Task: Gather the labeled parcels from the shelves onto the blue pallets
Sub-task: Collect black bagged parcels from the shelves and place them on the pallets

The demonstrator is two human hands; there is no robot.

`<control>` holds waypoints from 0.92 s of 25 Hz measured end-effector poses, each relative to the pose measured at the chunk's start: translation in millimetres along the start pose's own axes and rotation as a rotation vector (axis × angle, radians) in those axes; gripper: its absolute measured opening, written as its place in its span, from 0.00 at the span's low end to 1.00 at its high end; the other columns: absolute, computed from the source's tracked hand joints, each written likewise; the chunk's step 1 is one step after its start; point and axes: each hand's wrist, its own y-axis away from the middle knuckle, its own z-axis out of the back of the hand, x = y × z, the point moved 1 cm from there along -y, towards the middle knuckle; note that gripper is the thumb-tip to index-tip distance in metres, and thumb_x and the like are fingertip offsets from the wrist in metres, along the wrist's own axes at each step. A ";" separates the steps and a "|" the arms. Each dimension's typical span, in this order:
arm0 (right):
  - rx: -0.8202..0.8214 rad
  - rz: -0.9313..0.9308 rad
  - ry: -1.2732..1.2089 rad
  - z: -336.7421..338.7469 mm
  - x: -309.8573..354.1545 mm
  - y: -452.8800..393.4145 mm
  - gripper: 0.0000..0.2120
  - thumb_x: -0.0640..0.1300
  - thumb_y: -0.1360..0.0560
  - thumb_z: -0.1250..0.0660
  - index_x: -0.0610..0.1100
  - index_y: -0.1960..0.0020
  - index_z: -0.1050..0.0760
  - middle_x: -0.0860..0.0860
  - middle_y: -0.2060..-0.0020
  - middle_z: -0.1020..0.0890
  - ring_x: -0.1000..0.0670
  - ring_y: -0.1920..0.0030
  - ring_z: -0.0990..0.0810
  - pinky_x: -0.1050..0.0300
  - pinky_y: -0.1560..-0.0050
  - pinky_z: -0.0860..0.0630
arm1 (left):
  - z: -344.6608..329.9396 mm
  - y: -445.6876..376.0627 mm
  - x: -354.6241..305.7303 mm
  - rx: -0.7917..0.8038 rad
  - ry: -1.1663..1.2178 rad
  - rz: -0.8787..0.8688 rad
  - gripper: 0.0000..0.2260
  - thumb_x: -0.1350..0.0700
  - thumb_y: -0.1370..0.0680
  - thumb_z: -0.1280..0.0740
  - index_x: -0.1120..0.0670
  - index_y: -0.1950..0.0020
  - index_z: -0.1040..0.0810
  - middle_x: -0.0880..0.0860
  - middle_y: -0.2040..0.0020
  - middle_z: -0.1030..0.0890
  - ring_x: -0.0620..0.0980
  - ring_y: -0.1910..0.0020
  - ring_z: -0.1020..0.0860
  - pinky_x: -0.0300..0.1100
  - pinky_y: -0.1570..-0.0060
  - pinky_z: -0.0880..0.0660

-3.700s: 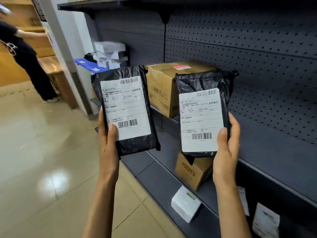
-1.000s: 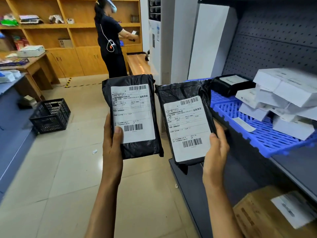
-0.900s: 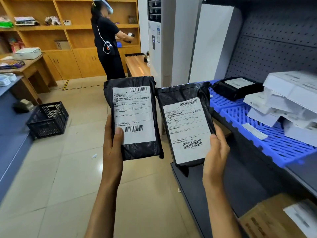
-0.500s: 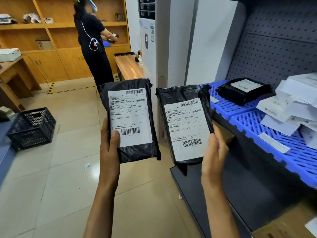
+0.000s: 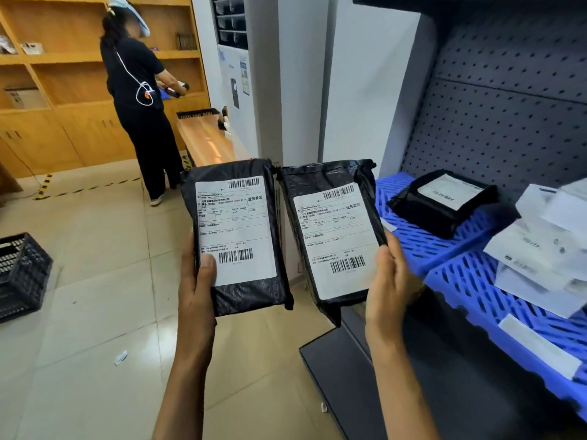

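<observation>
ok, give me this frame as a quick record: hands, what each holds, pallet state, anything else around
left hand: grips a black parcel, label facing the camera
right hand: grips a second black parcel, label facing the camera
parcel position: both upright, side by side, in the air left of the shelf
blue pallets: on the shelf at right
already on pallets: one black labeled parcel, a pile of white parcels
floor: black crate at far left
background: person in black at the wooden shelving
</observation>
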 end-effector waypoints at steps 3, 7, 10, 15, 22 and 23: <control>-0.026 0.001 0.024 -9.2 -14.6 -50.4 0.16 0.42 0.14 0.47 0.52 0.30 0.29 0.67 0.44 0.19 0.66 0.41 0.21 0.62 0.37 0.23 | -33.9 -41.2 1.6 0.053 -0.010 0.006 0.18 0.47 0.14 0.44 0.30 0.25 0.35 0.38 0.29 0.24 0.52 0.32 0.24 0.73 0.31 0.38; -0.041 0.014 0.049 -13.4 -36.2 -105.1 0.16 0.47 0.15 0.47 0.58 0.34 0.27 0.55 0.39 0.18 0.54 0.37 0.19 0.44 0.33 0.23 | -72.8 -89.9 16.8 0.108 -0.026 -0.006 0.19 0.47 0.14 0.44 0.33 0.24 0.36 0.44 0.28 0.24 0.61 0.29 0.26 0.73 0.34 0.35; -0.045 0.030 0.090 -3.1 -44.1 -129.3 0.17 0.43 0.14 0.48 0.51 0.30 0.27 0.51 0.38 0.18 0.52 0.37 0.19 0.45 0.36 0.21 | -101.8 -113.6 25.7 0.146 -0.032 0.014 0.19 0.47 0.14 0.44 0.34 0.23 0.36 0.46 0.28 0.24 0.64 0.30 0.28 0.72 0.34 0.35; -0.180 0.070 0.115 29.9 -30.8 -165.4 0.18 0.40 0.14 0.48 0.58 0.38 0.25 0.63 0.48 0.15 0.60 0.44 0.17 0.64 0.49 0.19 | -166.4 -148.3 34.6 0.284 0.027 -0.004 0.21 0.46 0.15 0.43 0.34 0.22 0.37 0.43 0.26 0.26 0.52 0.28 0.26 0.71 0.32 0.35; -0.501 0.110 0.152 76.4 -21.2 -201.2 0.16 0.42 0.14 0.46 0.58 0.35 0.25 0.61 0.44 0.17 0.64 0.45 0.19 0.68 0.50 0.23 | -258.0 -187.1 43.3 0.587 0.146 -0.030 0.21 0.47 0.15 0.42 0.38 0.21 0.36 0.39 0.26 0.26 0.40 0.29 0.27 0.47 0.29 0.28; -0.539 0.114 0.158 80.2 -21.9 -205.5 0.16 0.43 0.14 0.46 0.57 0.33 0.26 0.61 0.41 0.18 0.63 0.42 0.19 0.66 0.47 0.24 | -269.5 -196.1 45.4 0.607 0.146 -0.014 0.21 0.48 0.15 0.42 0.38 0.21 0.36 0.41 0.26 0.27 0.42 0.28 0.26 0.48 0.29 0.28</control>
